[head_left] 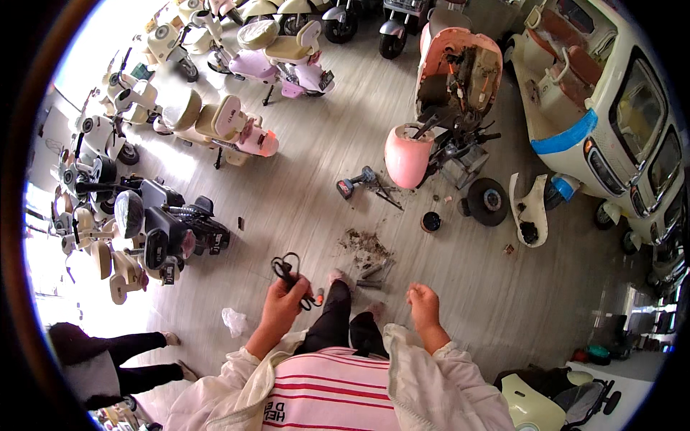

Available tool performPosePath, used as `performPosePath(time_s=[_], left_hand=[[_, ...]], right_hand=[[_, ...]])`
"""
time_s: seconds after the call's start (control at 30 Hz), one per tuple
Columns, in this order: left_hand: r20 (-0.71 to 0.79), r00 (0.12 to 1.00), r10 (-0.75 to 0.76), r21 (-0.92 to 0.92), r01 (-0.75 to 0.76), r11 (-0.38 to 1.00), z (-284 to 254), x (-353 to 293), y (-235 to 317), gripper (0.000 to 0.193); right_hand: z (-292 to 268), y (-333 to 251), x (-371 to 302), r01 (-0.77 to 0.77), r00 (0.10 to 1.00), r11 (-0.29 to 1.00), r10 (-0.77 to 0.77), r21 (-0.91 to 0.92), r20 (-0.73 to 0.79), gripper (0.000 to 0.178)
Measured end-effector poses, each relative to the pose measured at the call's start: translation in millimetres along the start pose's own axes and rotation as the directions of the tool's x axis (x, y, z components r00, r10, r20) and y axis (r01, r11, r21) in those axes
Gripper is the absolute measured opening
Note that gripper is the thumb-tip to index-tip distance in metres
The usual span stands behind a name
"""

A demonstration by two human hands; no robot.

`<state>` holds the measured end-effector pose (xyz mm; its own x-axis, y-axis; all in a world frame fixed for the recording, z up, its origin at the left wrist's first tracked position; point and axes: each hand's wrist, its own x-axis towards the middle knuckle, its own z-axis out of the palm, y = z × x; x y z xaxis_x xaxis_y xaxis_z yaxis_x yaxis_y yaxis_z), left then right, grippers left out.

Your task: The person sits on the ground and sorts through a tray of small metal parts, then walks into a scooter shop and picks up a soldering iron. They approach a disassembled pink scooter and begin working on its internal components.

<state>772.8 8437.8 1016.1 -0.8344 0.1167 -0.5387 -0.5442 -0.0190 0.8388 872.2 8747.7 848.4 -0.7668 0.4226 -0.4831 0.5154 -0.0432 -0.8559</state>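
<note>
My left hand [282, 305] is closed round a looped black cable [286, 264], whose coils stick out above and below the fingers. A small orange piece [319, 296] shows beside the hand, by the lower loop. My right hand [424, 305] hangs to the right of my legs with its fingers curled in, and nothing shows in it. On the floor ahead lie a heap of brown dirt [365, 246] and some grey metal parts [374, 275]. Farther off stands a partly dismantled pink scooter [410, 154], its body open, with wires and dirt inside.
A cordless power tool [353, 182], a black round tub [431, 221], a wheel [488, 202] and a cream panel [529, 215] lie near the scooter. Parked scooters [233, 126] line the left. A white-and-blue vehicle [575, 136] stands right. Another person [118, 363] is at lower left.
</note>
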Motion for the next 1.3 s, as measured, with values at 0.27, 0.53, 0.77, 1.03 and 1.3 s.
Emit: performPosePath(time_s=[0.27, 0.53, 0.77, 1.03, 1.3], left_hand=[[0.237, 0.970, 0.042, -0.006, -0.042, 0.999, 13.2, 97.1, 44.1, 0.017], [0.253, 0.967, -0.039, 0.000, 0.040, 0.999, 30.3, 157.8, 73.6, 0.018], [0.193, 0.981, -0.004, -0.041, 0.013, 0.999, 73.4, 176.1, 75.5, 0.018], [0.007, 1.000, 0.030, -0.049, -0.030, 0.998, 172.5, 161.4, 67.7, 0.022], [-0.131, 0.988, 0.077, -0.098, -0.091, 0.991, 270.7, 175.7, 53.3, 0.023]], right_hand=[[9.6, -47.4, 43.2, -0.109, 0.982, 0.979, 0.133, 0.173, -0.133, 0.026], [-14.8, -63.5, 80.0, -0.130, 0.934, 0.973, 0.184, 0.189, -0.306, 0.026], [-51.9, -69.6, 126.3, -0.105, 0.946, 0.968, 0.168, 0.228, -0.278, 0.028], [-157.2, -62.6, 203.0, 0.009, 0.993, 0.996, -0.019, -0.091, -0.114, 0.032], [-250.1, -32.8, 307.1, -0.009, 0.998, 0.919, -0.019, -0.393, -0.066, 0.032]])
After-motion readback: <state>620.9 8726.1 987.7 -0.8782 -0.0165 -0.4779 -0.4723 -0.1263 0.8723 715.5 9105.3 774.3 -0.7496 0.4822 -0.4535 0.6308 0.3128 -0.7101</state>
